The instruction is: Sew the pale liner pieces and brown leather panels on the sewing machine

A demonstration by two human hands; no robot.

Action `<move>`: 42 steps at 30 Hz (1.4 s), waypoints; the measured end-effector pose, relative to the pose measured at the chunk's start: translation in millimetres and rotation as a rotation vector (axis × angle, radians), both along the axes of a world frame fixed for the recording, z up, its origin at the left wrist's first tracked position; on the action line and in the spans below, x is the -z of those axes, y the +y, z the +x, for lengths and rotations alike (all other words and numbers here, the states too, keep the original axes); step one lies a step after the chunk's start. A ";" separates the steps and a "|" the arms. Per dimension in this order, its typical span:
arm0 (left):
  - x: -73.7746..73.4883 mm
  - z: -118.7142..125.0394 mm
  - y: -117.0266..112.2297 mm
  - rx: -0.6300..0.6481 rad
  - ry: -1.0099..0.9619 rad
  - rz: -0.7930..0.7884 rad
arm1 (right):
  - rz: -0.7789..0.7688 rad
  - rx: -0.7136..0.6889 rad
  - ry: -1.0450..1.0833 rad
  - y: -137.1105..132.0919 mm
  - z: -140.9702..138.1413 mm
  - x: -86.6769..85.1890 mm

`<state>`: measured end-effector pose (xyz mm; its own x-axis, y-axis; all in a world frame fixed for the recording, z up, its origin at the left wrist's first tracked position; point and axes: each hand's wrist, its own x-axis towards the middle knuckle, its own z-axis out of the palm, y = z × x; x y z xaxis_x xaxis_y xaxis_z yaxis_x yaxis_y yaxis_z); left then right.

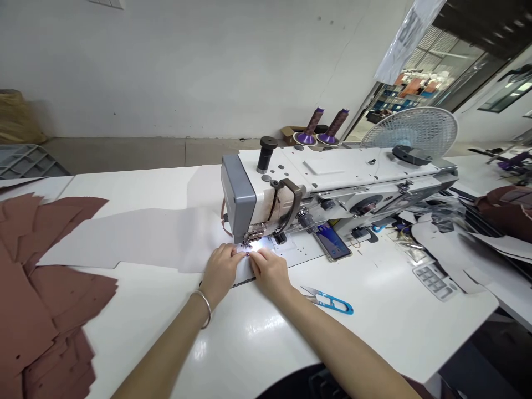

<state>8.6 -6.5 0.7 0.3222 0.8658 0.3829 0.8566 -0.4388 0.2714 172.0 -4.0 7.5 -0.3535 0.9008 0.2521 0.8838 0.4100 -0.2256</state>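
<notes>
A white sewing machine [332, 177] stands across the white table [233, 338]. Both my hands rest just in front of its lit needle area [253, 239]. My left hand [221, 270], with a silver bangle on the wrist, has its fingers curled and pressed down on a pale grey fabric piece [141, 238] that stretches away to the left. My right hand [270, 270] also has its fingers bent and pinched on the same piece right at the presser foot. The two sets of fingertips nearly touch.
A stack of reddish-brown cut pieces [37, 299] covers the table's left side. Blue thread snips [330, 302] lie right of my right hand. A phone [332, 244], a remote [432, 280], a fan [409, 130] and two purple thread cones [320, 130] sit further right and behind.
</notes>
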 end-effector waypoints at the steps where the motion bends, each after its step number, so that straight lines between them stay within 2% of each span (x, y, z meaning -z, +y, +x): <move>1: -0.4 0.0 0.1 -0.001 -0.002 -0.001 | 0.005 -0.025 -0.026 -1.7 0.4 -1.0; 7: -2.1 -0.3 -0.7 -0.012 0.024 -0.002 | -0.044 -0.057 -0.141 -2.2 -1.3 -5.2; 18: 0.9 -3.8 2.7 -0.016 0.098 0.034 | -0.050 -0.063 -0.112 0.5 -2.8 -0.4; 27: -1.1 -1.1 3.3 -0.042 0.124 0.026 | -0.086 -0.040 -0.142 1.5 -5.3 -4.0; 42: 1.7 -2.4 6.9 -0.062 0.154 0.032 | -0.040 -0.035 -0.144 1.8 -5.0 0.2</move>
<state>6.2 0.4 -0.9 0.3256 0.8741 0.3603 0.9128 -0.3901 0.1213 167.0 -2.2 7.4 -0.4152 0.8954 0.1611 0.8933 0.4348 -0.1140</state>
